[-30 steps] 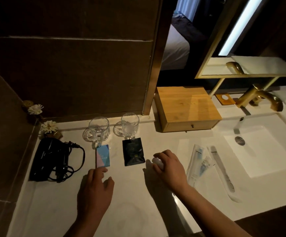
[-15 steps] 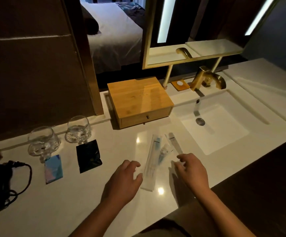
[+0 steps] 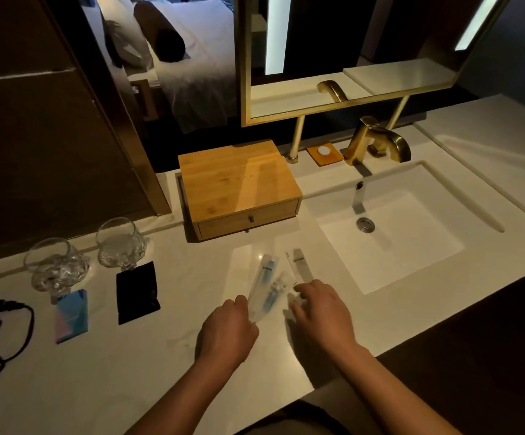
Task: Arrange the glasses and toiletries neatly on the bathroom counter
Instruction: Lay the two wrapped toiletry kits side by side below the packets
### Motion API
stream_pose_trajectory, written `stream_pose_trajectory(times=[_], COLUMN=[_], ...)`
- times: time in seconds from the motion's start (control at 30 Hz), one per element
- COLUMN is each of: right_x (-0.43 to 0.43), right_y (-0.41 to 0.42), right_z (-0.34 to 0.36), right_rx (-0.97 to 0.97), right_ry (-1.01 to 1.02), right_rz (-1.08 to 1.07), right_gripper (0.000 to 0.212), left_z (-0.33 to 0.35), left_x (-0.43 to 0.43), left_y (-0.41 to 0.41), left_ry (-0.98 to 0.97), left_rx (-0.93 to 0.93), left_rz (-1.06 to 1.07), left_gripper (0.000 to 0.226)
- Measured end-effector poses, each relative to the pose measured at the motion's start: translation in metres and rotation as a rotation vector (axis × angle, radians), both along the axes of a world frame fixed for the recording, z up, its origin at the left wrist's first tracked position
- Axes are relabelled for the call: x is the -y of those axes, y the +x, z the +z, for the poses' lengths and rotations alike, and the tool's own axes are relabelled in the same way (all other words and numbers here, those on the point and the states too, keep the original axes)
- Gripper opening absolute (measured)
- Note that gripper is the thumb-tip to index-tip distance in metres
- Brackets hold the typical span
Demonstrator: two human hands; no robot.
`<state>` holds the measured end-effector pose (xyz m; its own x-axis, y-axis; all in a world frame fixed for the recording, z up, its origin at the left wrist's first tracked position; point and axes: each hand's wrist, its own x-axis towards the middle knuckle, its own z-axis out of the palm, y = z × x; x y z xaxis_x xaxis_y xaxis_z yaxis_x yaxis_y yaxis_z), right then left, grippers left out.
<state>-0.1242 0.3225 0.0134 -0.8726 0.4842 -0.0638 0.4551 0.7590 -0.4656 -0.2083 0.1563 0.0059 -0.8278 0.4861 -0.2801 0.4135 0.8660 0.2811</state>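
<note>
While the counter [image 3: 167,372] spreads pale below, the box [image 3: 239,183] sits at 12 o'clock, two glasses [image 3: 120,243] at 10, toiletry packets [image 3: 267,287] at centre. Left hand [image 3: 226,334] curls half-closed on one packet's near end; right hand [image 3: 320,312], loosely spread, touches another.

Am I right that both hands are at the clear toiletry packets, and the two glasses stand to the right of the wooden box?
Not quite. The head view shows the two glasses standing left of the wooden box, not right. Both the left hand and right hand are indeed at the clear toiletry packets.
</note>
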Motion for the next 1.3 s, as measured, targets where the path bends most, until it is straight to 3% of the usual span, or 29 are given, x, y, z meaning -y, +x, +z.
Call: stream_pose_trajectory(times=[0.13, 0.23, 0.3, 0.47, 0.67, 0.97, 1.17, 1.3], right_x=[0.025, 0.033, 0.036, 0.051, 0.051, 0.086, 0.146, 0.192], right_y=[-0.017, -0.023, -0.027, -0.035, -0.035, -0.050, -0.062, -0.055], right_z=[-0.008, -0.014, -0.014, -0.015, -0.011, 0.008, 0.018, 0.006], right_rx=[0.082, 0.055, 0.038, 0.018, -0.007, 0.003, 0.093, 0.163], right_ry=[-0.042, -0.090, -0.097, -0.085, -0.381, -0.682, -0.853, -0.797], right_rz=[0.031, -0.036, -0.052, -0.038, -0.137, -0.025, 0.048, 0.064], right_gripper=[0.023, 0.029, 0.034, 0.054, 0.061, 0.020, 0.016, 0.016], left_z=[-0.001, 0.003, 0.008, 0.009, 0.009, 0.003, -0.010, -0.015], left_x=[-0.002, -0.001, 0.006, 0.040, 0.087, 0.176, 0.240, 0.272], left_y=[-0.005, -0.009, -0.012, -0.012, -0.007, 0.006, 0.015, 0.026], left_ry=[0.264, 0.555, 0.665, 0.794, 0.925, 0.988, 0.952, 0.951], left_rx=[0.424, 0.799, 0.921, 0.951, 0.863, 0.644, 0.472, 0.387], left_rz=[0.322, 0.573, 0.706, 0.797, 0.823, 0.930, 1.015, 1.075], left_gripper=[0.013, 0.022, 0.025, 0.018, 0.016, 0.023, 0.018, 0.014])
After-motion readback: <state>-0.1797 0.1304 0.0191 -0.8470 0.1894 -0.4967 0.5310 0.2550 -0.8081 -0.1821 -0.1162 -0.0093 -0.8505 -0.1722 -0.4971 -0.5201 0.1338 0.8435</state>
